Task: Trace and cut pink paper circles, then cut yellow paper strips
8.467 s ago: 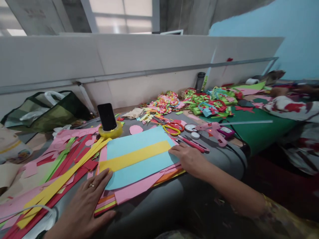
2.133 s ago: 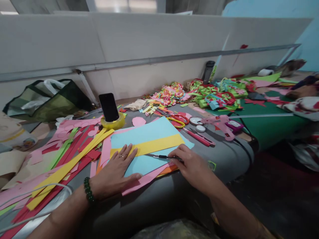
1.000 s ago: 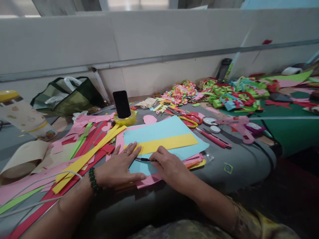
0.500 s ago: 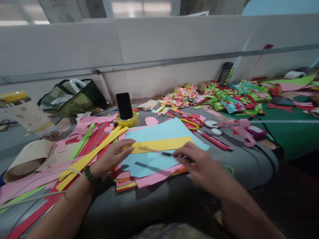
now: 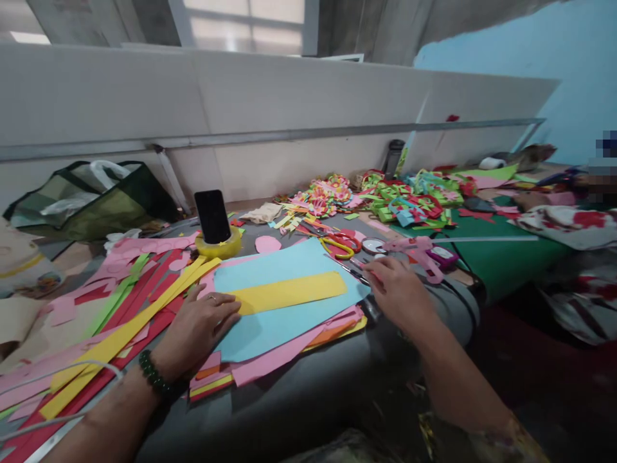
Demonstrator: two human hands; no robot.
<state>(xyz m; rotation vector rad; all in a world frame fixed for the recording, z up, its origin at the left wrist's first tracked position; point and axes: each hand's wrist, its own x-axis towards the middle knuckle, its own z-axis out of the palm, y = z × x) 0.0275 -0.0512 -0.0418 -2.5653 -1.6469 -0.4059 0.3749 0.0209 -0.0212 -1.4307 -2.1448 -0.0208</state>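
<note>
A yellow paper strip (image 5: pixel 294 292) lies across a light-blue sheet (image 5: pixel 270 341), on top of stacked pink, orange and yellow paper. My left hand (image 5: pixel 205 321), with a ring and a green bead bracelet at the wrist, lies with fingers stretched, the fingertips touching the strip's left end. Past the sheet's right corner, my right hand (image 5: pixel 398 289) has its fingers closed over the red-handled scissors (image 5: pixel 351 267), whose slim metal tips point up and left. The fingers hide most of the handles. Whether the dark pen-like tool is still in this hand cannot be seen.
Long coloured strips (image 5: pixel 116 334) spread at the left. A phone (image 5: pixel 212 215) stands in a yellow tape roll (image 5: pixel 222 244). Yellow-and-red-handled scissors (image 5: pixel 340 246), a pink glue gun (image 5: pixel 417 251) with its cord and heaps of paper pieces (image 5: pixel 322 195) lie beyond the sheet.
My right hand has moved right, off the yellow strip, to the red-handled scissors. My left hand stays at the strip's left end. The view has turned to the right.
</note>
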